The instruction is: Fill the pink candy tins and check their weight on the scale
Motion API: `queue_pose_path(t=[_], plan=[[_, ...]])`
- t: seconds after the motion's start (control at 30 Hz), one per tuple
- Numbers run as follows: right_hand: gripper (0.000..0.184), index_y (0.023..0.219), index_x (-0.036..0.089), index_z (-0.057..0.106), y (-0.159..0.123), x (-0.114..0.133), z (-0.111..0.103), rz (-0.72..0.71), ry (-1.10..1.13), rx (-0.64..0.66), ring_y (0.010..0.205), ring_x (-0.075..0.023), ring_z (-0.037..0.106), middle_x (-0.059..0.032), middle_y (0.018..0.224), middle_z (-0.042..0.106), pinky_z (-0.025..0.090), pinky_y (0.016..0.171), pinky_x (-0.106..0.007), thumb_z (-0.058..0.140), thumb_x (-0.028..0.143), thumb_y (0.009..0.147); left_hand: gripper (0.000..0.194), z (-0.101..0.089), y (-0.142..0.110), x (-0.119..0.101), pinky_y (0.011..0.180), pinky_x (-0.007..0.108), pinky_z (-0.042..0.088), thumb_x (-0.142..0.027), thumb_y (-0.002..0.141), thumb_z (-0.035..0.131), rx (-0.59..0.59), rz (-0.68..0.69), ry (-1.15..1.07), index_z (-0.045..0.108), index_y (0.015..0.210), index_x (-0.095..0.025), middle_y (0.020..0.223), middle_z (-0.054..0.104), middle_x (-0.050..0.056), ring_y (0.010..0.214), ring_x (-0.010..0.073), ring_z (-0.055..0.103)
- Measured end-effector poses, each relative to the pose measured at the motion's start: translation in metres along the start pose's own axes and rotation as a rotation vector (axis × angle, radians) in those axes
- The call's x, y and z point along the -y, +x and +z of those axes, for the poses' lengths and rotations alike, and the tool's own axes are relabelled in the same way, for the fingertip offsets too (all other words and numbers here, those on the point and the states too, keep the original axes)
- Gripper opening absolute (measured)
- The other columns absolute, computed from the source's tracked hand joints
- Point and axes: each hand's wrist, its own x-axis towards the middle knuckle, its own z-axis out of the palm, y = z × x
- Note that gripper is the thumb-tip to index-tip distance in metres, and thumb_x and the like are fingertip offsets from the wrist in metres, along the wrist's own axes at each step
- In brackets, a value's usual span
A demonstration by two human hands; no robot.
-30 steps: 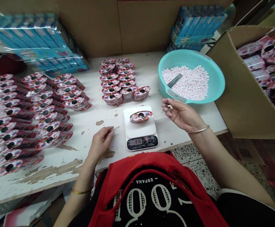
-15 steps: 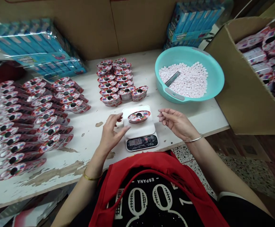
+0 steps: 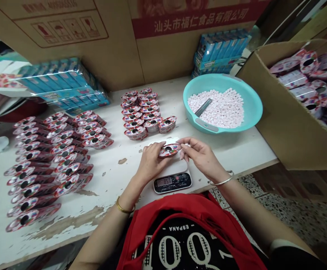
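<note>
A small oval red-and-white candy container (image 3: 168, 150) with a dark hole in its top sits on a white digital scale (image 3: 173, 176). My left hand (image 3: 150, 161) grips the container's left end with fingers closed around it. From the right, my right hand (image 3: 198, 153) pinches its other end between thumb and fingers. Beyond my right hand stands a teal basin (image 3: 253, 108) holding many small pink-white candies and a metal scoop (image 3: 203, 107).
Rows of identical containers (image 3: 53, 153) lie on the left of the worn white table (image 3: 107, 187); a smaller stack (image 3: 142, 110) stands behind the scale. Blue wrapped packs (image 3: 64, 84) and cardboard line the back. An open carton (image 3: 289, 123) of containers stands at right.
Both hands have moved in from the sides of the scale and closed on the container. The camera view has tilted upward a little.
</note>
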Motion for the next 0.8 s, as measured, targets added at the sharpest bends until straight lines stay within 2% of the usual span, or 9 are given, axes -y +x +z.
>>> queue_pose_path(t=[0.17,0.3,0.43,0.53,0.7,0.8], plan=[[0.02,0.102,0.018,0.064,0.012,0.011,0.018,-0.1,-0.033,0.087,0.059,-0.0081,0.052,-0.0008,0.079,0.063,0.041,0.054,-0.023,0.059,0.033,0.089,0.041,0.001,-0.002,0.003,0.083,0.036,0.04,-0.034,0.085,0.062,-0.016,0.01,0.005,0.051,0.122,-0.02,0.109,0.066,0.008,0.1,0.0228,0.059],[0.023,0.101,0.017,0.064,0.011,0.006,0.012,-0.086,0.008,0.049,0.059,-0.0077,0.054,-0.0021,0.083,0.064,0.039,0.052,-0.022,0.061,0.036,0.088,0.031,-0.005,0.001,0.004,0.081,0.035,0.041,-0.032,0.087,0.06,0.004,0.049,0.04,0.055,0.116,-0.02,0.108,0.066,0.007,0.098,0.0219,0.06],[0.027,0.101,0.017,0.063,0.007,0.003,0.0,-0.065,0.02,-0.005,0.058,-0.0075,0.054,-0.0028,0.084,0.064,0.036,0.048,-0.021,0.065,0.039,0.086,0.028,-0.02,0.001,0.011,0.081,0.034,0.041,-0.033,0.087,0.061,-0.062,0.022,0.036,0.055,0.112,-0.02,0.102,0.067,0.006,0.094,0.021,0.06],[0.027,0.1,0.017,0.062,0.005,0.004,0.002,-0.081,-0.039,0.005,0.055,-0.0071,0.052,-0.0023,0.081,0.063,0.034,0.047,-0.021,0.062,0.041,0.088,0.029,-0.027,0.001,0.014,0.08,0.034,0.041,-0.032,0.085,0.063,-0.082,0.023,0.03,0.055,0.111,-0.021,0.101,0.066,0.005,0.094,0.0204,0.061],[0.022,0.103,0.017,0.066,0.003,0.01,0.022,-0.172,-0.193,0.106,0.059,-0.01,0.053,0.0009,0.068,0.059,0.042,0.056,-0.024,0.057,0.034,0.091,0.028,-0.021,0.001,0.005,0.079,0.033,0.041,-0.03,0.084,0.063,-0.043,0.034,0.003,0.056,0.109,-0.021,0.099,0.066,0.004,0.092,0.02,0.06],[0.027,0.112,0.019,0.068,0.003,0.011,0.029,-0.183,-0.21,0.118,0.059,-0.0107,0.053,-0.0011,0.072,0.063,0.043,0.055,-0.025,0.057,0.032,0.091,0.026,-0.015,0.0,-0.001,0.078,0.033,0.04,-0.027,0.084,0.062,-0.017,0.038,-0.021,0.055,0.108,-0.021,0.098,0.066,0.003,0.09,0.0198,0.06]])
